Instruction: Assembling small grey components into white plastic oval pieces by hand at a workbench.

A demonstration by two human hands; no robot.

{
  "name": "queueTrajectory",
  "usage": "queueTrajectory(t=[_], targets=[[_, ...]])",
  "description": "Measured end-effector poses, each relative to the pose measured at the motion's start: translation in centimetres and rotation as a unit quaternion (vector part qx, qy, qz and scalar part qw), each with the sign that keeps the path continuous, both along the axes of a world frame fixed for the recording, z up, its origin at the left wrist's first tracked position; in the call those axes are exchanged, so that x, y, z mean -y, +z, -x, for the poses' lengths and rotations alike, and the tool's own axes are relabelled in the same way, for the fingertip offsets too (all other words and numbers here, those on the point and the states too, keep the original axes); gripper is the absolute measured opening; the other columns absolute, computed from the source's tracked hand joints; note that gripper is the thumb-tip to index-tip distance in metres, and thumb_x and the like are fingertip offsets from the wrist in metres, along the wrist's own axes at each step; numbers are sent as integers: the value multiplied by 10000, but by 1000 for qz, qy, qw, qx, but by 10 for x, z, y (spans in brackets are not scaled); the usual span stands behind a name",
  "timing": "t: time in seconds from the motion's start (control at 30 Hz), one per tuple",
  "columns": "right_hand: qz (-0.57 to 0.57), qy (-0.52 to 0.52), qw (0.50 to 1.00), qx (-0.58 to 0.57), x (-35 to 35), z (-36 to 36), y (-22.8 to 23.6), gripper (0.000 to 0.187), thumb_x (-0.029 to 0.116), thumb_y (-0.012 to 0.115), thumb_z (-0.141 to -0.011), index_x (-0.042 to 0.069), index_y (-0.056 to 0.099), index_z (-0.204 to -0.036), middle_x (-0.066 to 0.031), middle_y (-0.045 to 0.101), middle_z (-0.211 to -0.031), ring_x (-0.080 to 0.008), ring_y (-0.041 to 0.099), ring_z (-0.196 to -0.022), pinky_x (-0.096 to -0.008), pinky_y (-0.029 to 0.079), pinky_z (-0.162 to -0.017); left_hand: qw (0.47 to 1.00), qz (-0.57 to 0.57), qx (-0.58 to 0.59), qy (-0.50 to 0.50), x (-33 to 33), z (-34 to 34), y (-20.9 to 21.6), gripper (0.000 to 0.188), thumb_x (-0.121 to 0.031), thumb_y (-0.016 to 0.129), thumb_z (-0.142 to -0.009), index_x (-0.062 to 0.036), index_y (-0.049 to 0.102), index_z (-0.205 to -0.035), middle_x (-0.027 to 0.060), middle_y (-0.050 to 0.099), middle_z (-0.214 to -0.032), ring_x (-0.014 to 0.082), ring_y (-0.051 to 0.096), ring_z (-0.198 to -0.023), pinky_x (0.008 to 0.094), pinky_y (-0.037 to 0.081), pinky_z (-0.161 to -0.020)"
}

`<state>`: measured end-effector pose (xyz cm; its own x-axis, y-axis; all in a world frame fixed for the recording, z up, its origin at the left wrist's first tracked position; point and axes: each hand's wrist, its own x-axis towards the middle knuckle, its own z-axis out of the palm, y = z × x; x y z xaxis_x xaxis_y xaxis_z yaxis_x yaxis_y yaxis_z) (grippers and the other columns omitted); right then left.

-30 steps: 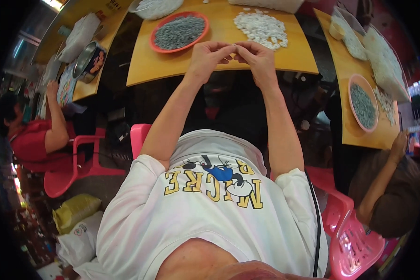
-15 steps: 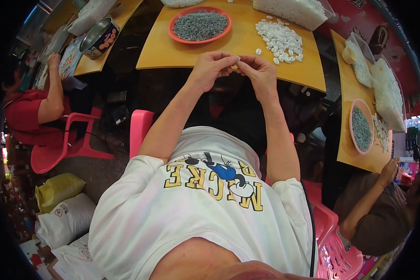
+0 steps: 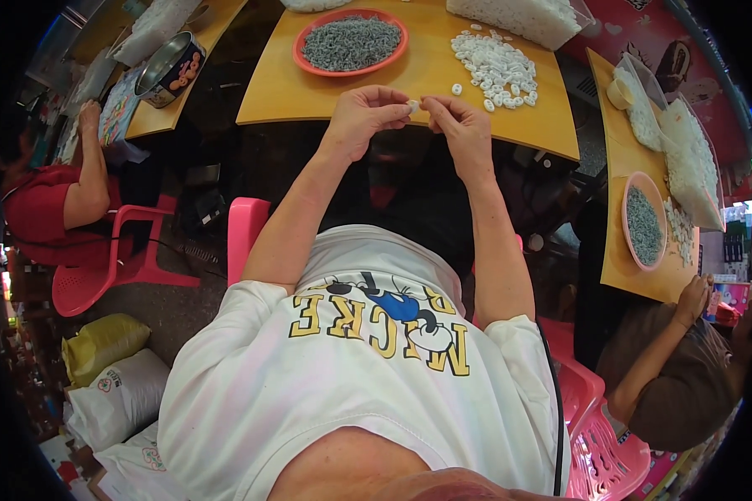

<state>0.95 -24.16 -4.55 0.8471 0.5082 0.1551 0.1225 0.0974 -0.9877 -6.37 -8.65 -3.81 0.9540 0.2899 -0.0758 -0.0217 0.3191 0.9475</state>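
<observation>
White plastic piece [image 3: 413, 106] pinched between left hand [image 3: 366, 117] and right hand [image 3: 458, 125]; finished white pieces heap [image 3: 493, 67] small, orange bowl of grey parts [image 3: 350, 41] full.

Left hand [image 3: 363, 117] and right hand [image 3: 459, 125] pinching a small white piece [image 3: 413, 106], above yellow table [image 3: 309, 88], orange bowl [image 3: 305, 60] nearby

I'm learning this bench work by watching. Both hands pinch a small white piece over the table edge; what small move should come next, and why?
Probably press the small white piece together between left hand and right hand, then drop it on the white pile: the pieces there look alike.
</observation>
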Motion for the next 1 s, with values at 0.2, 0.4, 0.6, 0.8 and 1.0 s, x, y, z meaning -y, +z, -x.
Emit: queueTrajectory(t=[0.2, 0.4, 0.6, 0.8, 1.0], targets=[[27, 27, 999, -17, 0, 3, 4, 162, 125, 645, -809, -10, 656, -897, 5, 599, -702, -40, 481, -589, -169, 383, -544, 997, -76, 32, -2, 4, 0, -2, 184, -32, 650, -779, 15, 607, -952, 70, 637, -853, 119, 614, -752, 227, 504, -673], [-39, 50, 995, -80, 0, 1, 2, 148, 128, 649, -809, -7, 649, -871, 1, 605, -723, -43, 482, -587, -168, 380, -542, 996, -88, 32, 2, 7, 1, 0, 183, -70, 650, -788, 19, 624, -946, 59, 635, -852, 95, 599, -735, 223, 495, -661], [-17, 54, 996, -65, -3, 1, -1, 136, 126, 646, -810, 1, 644, -866, -13, 618, -735, -53, 529, -614, -174, 419, -574, 980, -194, 29, -22, -1, 5, 7, 159, -99, 634, -808, 19, 644, -913, 44, 640, -804, 80, 588, -708, 205, 474, -641], [-62, 20, 994, -90, 0, 0, 4, 119, 107, 627, -818, 4, 645, -874, -33, 634, -770, -64, 570, -644, -182, 457, -596, 888, -438, 50, 129, -68, 0, 31, 153, -137, 652, -754, -14, 670, -844, 69, 658, -738, 124, 613, -693, 266, 473, -653], [-59, 30, 994, -88, 0, 1, 3, 140, 108, 632, -814, -2, 644, -901, -30, 637, -779, -60, 563, -635, -183, 459, -599, 780, -601, -116, 131, -101, -22, 39, 180, -197, 633, -736, -47, 679, -826, 115, 654, -764, 256, 628, -767, 349, 475, -713]])
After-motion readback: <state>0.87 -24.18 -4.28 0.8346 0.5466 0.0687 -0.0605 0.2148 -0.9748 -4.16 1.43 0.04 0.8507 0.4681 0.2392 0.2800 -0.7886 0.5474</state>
